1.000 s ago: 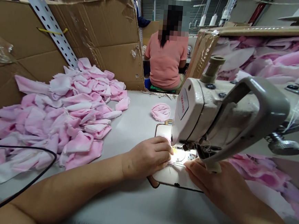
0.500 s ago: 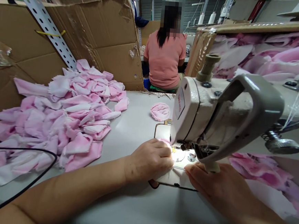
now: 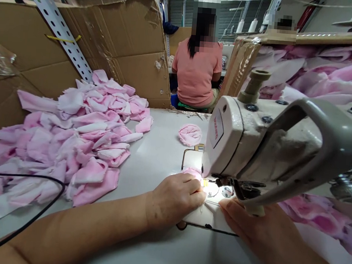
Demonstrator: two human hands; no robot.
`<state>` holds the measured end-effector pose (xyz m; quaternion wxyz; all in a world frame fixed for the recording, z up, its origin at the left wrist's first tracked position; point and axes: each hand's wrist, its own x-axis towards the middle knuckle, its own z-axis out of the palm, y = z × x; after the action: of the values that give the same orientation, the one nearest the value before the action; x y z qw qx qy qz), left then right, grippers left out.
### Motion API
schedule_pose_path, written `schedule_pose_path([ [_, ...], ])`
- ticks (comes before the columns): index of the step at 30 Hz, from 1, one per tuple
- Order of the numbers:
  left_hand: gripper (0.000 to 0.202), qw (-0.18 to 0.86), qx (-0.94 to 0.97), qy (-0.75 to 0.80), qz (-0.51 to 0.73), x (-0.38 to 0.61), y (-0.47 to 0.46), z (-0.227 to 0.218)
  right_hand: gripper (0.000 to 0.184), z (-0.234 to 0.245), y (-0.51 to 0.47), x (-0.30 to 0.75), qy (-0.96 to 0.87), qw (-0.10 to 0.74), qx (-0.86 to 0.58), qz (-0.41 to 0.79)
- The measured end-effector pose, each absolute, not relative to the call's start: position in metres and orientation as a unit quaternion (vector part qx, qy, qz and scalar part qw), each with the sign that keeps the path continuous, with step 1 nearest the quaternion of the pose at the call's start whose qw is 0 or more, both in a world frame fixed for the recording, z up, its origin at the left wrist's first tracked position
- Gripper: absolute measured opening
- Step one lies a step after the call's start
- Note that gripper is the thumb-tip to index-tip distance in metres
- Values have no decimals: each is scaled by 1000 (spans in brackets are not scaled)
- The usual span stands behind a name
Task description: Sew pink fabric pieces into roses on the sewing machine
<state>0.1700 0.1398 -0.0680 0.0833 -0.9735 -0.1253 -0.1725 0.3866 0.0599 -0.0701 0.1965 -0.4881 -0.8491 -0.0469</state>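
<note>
Near the worktop's front edge, the left hand (image 3: 175,199) is pinching the small pink fleece piece (image 3: 192,172) under the cream sewing machine (image 3: 254,142), the right hand (image 3: 256,232) is lying flat alongside, and the fleece is looking soft, light and floppy, best gripped at its edge.

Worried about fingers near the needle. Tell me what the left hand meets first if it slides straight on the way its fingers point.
Probably the presser foot under the sewing machine head, just right of the left hand; depth there is unclear.
</note>
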Motion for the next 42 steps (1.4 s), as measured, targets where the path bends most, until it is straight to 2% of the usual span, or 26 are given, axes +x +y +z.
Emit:
schedule_pose_path([
  [5,3,88,-974,-153,-142,174,143,-70,29,-71,67,388,-814,213,-540,33],
  [10,8,81,-977,-160,-114,173,142,-70,23,-68,73,390,-812,228,-534,57],
  [17,8,33,-974,-138,-174,170,146,-71,24,-71,73,390,-815,218,-537,14],
  [19,15,32,-969,-142,-201,172,147,-72,23,-71,75,391,-818,217,-533,0],
  [25,22,71,-960,-137,-234,177,145,-75,25,-65,81,392,-830,213,-499,-129],
  [31,19,104,-963,-146,-201,175,139,-73,33,-78,77,393,-822,221,-514,-103],
  [35,7,87,-974,-156,-140,174,138,-72,32,-78,76,393,-827,212,-516,-70],
  [42,13,127,-966,-163,-157,177,138,-75,32,-70,78,391,-822,215,-517,-105],
])
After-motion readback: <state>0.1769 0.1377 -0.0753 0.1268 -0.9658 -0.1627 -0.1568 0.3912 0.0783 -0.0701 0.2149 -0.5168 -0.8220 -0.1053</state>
